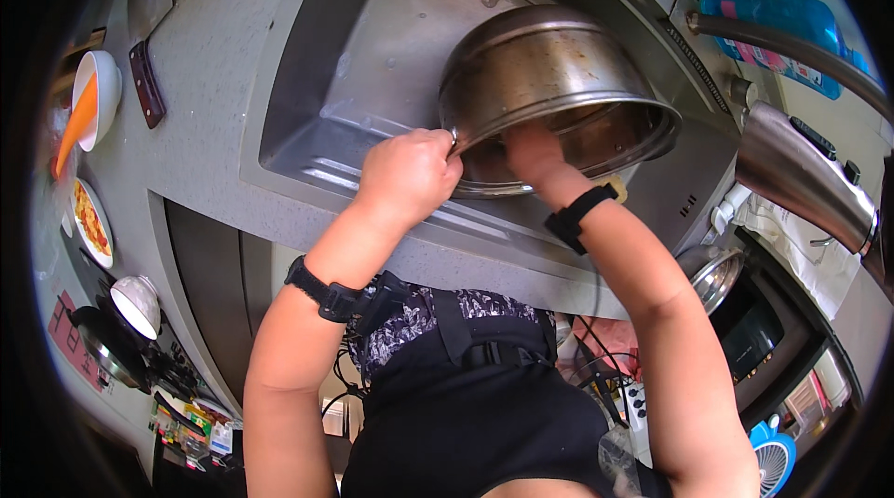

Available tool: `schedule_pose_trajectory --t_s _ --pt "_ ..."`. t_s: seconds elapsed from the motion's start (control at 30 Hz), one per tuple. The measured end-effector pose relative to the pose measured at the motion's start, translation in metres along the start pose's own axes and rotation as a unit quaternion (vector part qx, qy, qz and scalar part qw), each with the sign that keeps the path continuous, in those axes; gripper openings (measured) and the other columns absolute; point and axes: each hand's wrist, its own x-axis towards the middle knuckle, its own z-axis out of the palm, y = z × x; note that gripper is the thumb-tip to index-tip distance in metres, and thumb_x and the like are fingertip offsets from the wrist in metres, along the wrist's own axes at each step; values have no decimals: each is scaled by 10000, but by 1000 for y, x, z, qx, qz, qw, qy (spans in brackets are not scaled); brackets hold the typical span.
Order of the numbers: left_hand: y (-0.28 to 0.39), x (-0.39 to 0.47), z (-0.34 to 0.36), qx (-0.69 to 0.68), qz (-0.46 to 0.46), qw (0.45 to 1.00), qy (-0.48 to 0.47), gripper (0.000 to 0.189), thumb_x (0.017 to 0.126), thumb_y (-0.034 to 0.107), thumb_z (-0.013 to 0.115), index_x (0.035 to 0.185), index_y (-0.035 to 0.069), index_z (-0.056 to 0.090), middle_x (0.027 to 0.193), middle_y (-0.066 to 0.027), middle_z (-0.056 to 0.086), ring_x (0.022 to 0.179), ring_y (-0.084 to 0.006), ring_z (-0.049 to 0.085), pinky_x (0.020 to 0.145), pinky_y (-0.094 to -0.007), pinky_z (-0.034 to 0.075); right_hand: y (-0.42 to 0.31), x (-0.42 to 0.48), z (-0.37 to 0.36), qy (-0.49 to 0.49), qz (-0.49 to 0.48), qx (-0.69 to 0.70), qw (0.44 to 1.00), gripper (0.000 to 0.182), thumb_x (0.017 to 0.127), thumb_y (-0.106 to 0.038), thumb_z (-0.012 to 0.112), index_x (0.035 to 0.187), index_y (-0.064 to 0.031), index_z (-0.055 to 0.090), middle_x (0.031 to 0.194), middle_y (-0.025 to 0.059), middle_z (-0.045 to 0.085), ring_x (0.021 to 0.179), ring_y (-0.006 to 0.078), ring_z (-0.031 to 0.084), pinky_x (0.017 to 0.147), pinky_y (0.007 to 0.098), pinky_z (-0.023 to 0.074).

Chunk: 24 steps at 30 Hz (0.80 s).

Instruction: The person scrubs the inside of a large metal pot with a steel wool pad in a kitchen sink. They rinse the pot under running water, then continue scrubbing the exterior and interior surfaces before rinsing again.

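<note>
A large stainless steel pot [524,72] is tilted on its side over the metal sink [300,100], its mouth turned towards me. Closed around the handle at the pot's left rim is my left hand [412,173]. My right hand [536,152] reaches inside the pot; its fingers are hidden there, so whether they hold anything does not show. Brown stains mark the pot's outer wall. A small yellowish piece [616,188] shows just beyond my right wrist, below the pot's rim. Water drops lie on the sink's bottom.
On the left counter are a cleaver [147,82], a white bowl [105,100] and a plate of chopped food [92,222]. A metal faucet [789,44] and a blue plastic bottle [775,23] stand to the right, near a steel kettle [803,176].
</note>
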Motion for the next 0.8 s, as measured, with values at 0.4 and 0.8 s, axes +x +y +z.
schedule_pose_trajectory --t_s 0.4,0.8 --pt "-1 -5 2 -18 -6 1000 1 170 754 156 558 647 29 525 660 -139 571 633 -348 553 555 -436 435 -8 5 -14 -5 28 119 993 226 778 -136 475 907 -39 634 979 154 614 938 320 589 791 415 487" --pt "-2 -8 3 -15 -15 1000 -6 159 751 168 547 664 35 538 680 -144 580 653 -353 561 572 -441 451 38 8 22 191 -49 -72 978 225 820 -157 462 908 -36 631 1064 141 584 1049 252 523 845 403 447"
